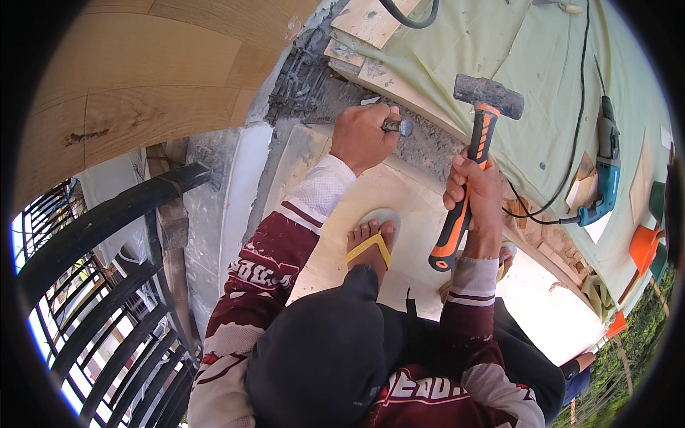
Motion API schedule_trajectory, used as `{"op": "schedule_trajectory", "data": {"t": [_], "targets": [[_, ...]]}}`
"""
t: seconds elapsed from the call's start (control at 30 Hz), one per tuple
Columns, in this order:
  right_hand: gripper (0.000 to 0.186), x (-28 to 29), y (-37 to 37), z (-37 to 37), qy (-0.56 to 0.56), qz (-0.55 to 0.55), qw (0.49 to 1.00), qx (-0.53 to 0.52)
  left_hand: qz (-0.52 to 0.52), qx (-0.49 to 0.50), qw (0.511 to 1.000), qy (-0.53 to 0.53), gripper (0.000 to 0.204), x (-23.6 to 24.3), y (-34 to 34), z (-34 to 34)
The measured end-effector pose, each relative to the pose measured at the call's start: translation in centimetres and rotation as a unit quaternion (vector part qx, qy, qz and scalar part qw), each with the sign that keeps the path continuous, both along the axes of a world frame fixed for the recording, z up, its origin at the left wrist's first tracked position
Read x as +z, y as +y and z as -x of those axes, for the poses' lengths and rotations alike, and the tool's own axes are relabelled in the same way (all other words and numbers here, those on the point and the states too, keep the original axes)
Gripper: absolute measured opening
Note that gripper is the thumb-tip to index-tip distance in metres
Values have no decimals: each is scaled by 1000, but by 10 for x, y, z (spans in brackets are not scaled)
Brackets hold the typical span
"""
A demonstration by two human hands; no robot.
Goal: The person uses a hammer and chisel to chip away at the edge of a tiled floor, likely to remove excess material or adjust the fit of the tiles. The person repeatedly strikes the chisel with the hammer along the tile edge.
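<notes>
L hand (pixel 362 139) – fingers closed round a round-headed metal chisel (pixel 402 128) nr rough grey concrete (pixel 432 138); R hand (pixel 477 189) – fingers wrapped on blocky-headed club hammer (pixel 483 132), blk/orange grip.

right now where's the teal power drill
In the head view, the teal power drill lies on the pale green sheet at the right, right of the hammer in the right hand.

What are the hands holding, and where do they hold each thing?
The right hand grips the hammer around the middle of its handle. The left hand grips a metal bar close to its visible end.
</notes>
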State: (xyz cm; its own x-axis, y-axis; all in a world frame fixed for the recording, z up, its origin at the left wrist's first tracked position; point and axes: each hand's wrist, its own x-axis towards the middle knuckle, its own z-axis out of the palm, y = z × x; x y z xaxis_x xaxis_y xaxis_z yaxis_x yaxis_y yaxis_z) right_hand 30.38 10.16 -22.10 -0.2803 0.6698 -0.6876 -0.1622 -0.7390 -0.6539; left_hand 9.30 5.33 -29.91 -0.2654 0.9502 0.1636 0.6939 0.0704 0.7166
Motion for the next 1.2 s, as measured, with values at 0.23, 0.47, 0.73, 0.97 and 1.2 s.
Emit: {"op": "schedule_trajectory", "data": {"t": [0.23, 0.47, 0.73, 0.97, 1.2], "targets": [[18, -4, 4, -9, 7, 11, 1000, 0, 145, 45, 988, -8, 13, -26, 5, 13], [19, -17, 14, -13, 7, 32, 999, -35, 13, -83, 996, 19, 6, -12, 0, -31], [18, -22, 19, -19, 5, 25, 999, -39, 94, -20, 993, 63, 3, -30, 8, 6], [17, -27, 25, -15, 24, 26, 998, -52, 7, 48, 998, 27, 28, -31, 16, 14], [16, -21, 27, -6, -6, 16, 999, -39, 72, -20, 997, 21, 12, -37, 3, 7]]}}
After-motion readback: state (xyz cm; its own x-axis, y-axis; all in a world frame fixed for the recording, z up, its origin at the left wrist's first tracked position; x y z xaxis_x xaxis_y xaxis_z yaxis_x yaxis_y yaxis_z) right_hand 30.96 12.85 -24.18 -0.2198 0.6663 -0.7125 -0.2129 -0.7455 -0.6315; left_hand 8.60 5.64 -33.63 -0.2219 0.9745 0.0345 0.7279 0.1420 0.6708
